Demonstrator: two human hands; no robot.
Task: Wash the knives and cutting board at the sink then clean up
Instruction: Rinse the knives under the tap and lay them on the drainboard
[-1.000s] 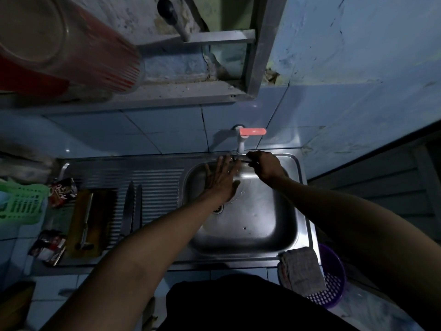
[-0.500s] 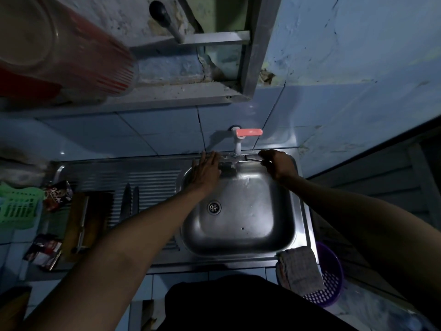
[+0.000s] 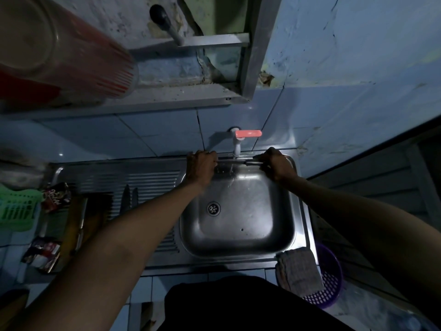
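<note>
Knife (image 3: 235, 161): held level across the far edge of the sink (image 3: 238, 244), directly under the white tap (image 3: 236, 149) with the red-orange lever (image 3: 248, 133). A thin stream of water falls from the tap onto the blade.

Right hand (image 3: 274, 164): at the far right corner of the basin, fingers curled round the dark handle end of the knife.

Left hand (image 3: 201, 163): at the far left corner of the basin, back of the hand up, fingers bent over the blade end. Whether the fingertips pinch the blade or merely rest on it cannot be told; the area is dark and blurred.

Drain (image 3: 213, 208): in the basin floor, left of centre, uncovered.

Drainboard (image 3: 133, 180): ribbed steel, left of the basin. Two further knives (image 3: 130, 197) lie side by side on the ribs, tips toward the wall, partly hidden by the left forearm. The wooden cutting board (image 3: 78, 223) lies at the left edge of the drainboard, with a long utensil on it that is too dim to identify.

Other items: a grey cloth (image 3: 298, 271) draped over the near right corner of the sink; a purple perforated basket (image 3: 330, 283) just beside it, lower down; a green plastic basket (image 3: 16, 209) at the far left; printed sachets (image 3: 56, 195) near the cutting board.
</note>
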